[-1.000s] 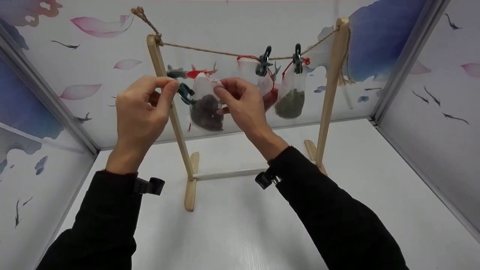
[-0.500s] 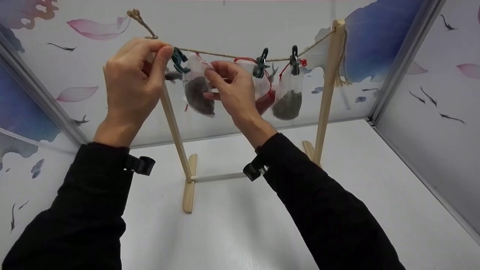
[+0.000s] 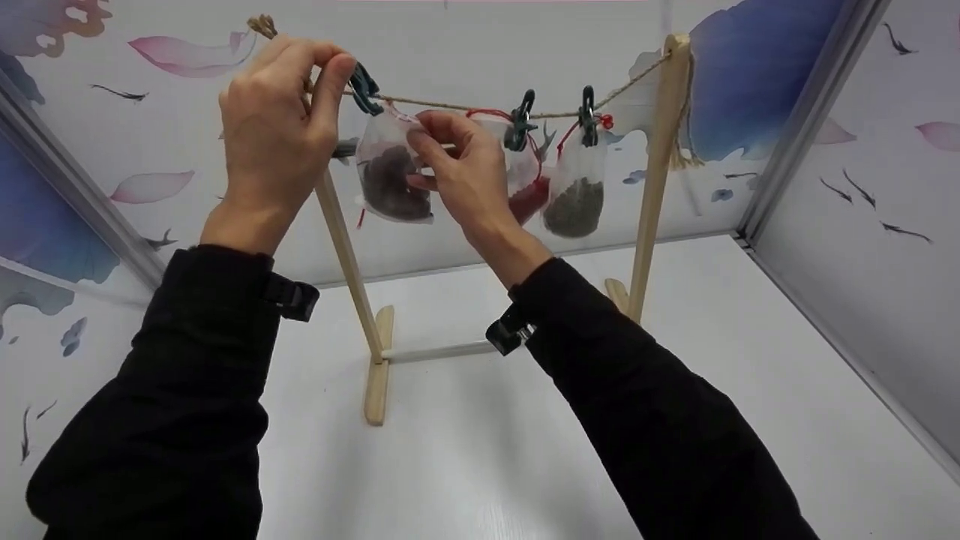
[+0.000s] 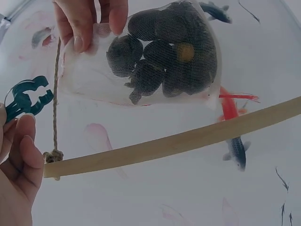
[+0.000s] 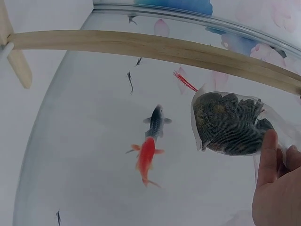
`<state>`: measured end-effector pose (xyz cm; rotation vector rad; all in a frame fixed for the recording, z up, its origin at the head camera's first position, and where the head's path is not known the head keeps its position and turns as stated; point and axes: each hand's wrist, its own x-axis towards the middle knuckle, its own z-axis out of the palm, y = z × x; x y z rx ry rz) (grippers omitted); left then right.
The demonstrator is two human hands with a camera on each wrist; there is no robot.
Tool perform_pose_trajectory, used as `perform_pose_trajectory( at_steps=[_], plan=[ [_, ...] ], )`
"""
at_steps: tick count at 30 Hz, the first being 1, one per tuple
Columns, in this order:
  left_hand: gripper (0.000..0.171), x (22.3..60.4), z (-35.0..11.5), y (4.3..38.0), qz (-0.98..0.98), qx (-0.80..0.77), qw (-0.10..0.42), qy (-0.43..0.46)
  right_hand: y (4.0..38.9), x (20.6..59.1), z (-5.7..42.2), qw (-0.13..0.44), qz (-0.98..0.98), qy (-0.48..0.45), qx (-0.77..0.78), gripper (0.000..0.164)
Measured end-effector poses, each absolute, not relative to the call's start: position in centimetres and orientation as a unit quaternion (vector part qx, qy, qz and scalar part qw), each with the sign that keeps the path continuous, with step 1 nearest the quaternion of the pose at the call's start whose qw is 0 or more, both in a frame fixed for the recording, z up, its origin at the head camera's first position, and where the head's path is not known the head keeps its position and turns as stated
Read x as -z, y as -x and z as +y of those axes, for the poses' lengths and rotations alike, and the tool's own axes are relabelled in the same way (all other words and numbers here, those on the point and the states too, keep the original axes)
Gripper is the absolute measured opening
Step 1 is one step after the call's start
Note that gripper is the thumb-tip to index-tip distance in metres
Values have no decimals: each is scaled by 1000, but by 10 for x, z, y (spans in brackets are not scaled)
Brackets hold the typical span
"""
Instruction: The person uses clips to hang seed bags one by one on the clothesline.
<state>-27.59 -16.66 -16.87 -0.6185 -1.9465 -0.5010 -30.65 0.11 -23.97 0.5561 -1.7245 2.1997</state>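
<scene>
My left hand (image 3: 274, 135) pinches the handles of a dark green spring clip (image 3: 365, 88) beside the rope at the upper left. In the left wrist view, the clip (image 4: 28, 96) has its jaws apart, pointing toward the rope (image 4: 56, 94), with nothing seen between them. My right hand (image 3: 474, 172) pinches the upper part of a white mesh drawstring bag (image 3: 391, 180) by the rope. Dark, flat, rounded pieces fill the bag's lower end, plain in the right wrist view through the mesh (image 5: 228, 125). A red cord tail sticks out past the bag's bottom.
Two wooden posts (image 3: 660, 172) hold the rope, joined low down by a white rod (image 3: 442, 350). Farther right, a bag with reddish contents (image 3: 529, 199) and one with greenish contents (image 3: 576, 206) hang from green clips (image 3: 523, 120). Printed wall panels stand behind and beside.
Both hands have risen, bringing the clip and the mesh bag from below the rope up to its height. The left hand rose most. The other two bags hang as before.
</scene>
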Motion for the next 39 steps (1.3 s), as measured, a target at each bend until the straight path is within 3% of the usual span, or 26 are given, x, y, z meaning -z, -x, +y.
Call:
perform_pose_trajectory(
  at_steps=[4, 11, 24, 33, 39],
  plan=[
    [45, 166, -164, 278, -814, 211, 485, 240, 306, 239, 2, 153, -602, -198, -759, 13],
    [33, 166, -158, 279, -867, 220, 395, 210, 306, 238, 1, 155, -604, -188, -759, 15],
    [45, 180, -155, 280, -891, 280, 288, 214, 307, 249, 6, 152, -614, -200, -749, 18],
    [50, 197, -154, 281, -867, 311, 301, 245, 309, 261, 12, 154, -658, -228, -701, 26],
    [48, 216, -154, 285, -835, 328, 341, 283, 308, 266, 15, 153, -672, -240, -684, 29]
  ],
)
